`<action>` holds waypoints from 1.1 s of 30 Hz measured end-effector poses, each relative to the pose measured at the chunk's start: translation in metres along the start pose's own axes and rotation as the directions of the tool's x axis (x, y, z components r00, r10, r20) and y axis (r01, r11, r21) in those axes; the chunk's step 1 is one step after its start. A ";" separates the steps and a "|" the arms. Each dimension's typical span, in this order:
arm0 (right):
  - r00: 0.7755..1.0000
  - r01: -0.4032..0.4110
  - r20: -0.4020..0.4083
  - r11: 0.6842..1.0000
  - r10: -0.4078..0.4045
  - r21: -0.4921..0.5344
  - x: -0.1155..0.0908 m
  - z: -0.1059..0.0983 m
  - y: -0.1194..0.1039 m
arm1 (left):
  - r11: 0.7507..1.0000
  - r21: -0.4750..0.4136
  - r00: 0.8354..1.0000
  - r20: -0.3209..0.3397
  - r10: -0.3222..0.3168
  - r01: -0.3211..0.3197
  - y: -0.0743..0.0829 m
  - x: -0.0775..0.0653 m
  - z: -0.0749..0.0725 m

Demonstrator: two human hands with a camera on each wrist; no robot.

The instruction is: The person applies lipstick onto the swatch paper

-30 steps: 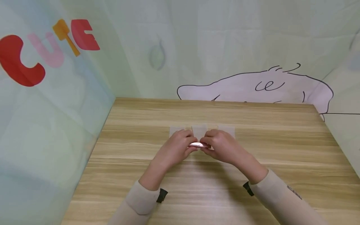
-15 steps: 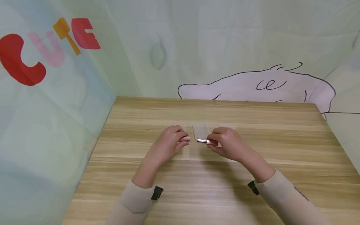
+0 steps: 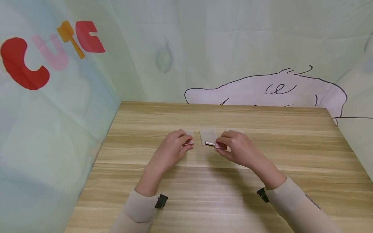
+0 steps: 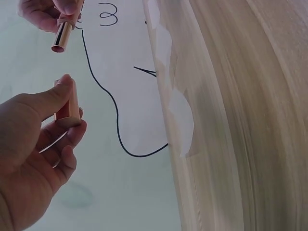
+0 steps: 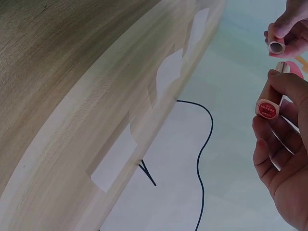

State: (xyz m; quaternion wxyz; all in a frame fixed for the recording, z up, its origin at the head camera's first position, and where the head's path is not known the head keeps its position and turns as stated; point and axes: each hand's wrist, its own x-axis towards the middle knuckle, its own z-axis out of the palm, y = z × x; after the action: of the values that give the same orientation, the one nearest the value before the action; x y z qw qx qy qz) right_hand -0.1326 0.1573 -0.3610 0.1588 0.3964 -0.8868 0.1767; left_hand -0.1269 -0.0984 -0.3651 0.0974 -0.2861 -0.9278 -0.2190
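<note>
Tube (image 5: 266, 94), rosy, with metal neck (image 3: 209, 143) and red-labelled base (image 5: 267, 109): one, pinched in the right hand (image 3: 239, 147), neck pointing left. Cap (image 4: 73, 107), matching, hollow: one, pinched in the left hand (image 3: 171, 146), clear of the tube. Both held over the worktop (image 3: 140, 136), near side of three pale sheets (image 3: 206, 135). Hands apart, each clamped on its own piece.

Step in hand, as judged: uncapping, effectively done; nothing seen standing out of the neck. Next move appears to call for a firm grip on the base, the cap kept clear of the neck.

Change against the frame one second ago: there, tube and cap met between nearly touching hands; now a gap parts them, the neck bare, the middle sheet showing between.
</note>
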 end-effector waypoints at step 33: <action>0.992 -0.054 -0.112 0.997 0.059 0.048 -0.007 0.001 0.006 | 0.957 -0.169 0.967 -0.058 -0.247 0.235 -0.027 -0.024 -0.009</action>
State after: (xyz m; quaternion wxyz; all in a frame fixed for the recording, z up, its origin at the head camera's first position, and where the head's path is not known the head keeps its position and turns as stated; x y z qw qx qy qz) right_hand -0.1328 0.1648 -0.3658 0.1949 0.3640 -0.8831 0.2230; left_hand -0.1224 -0.1343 -0.3738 0.0830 -0.1689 -0.9304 -0.3146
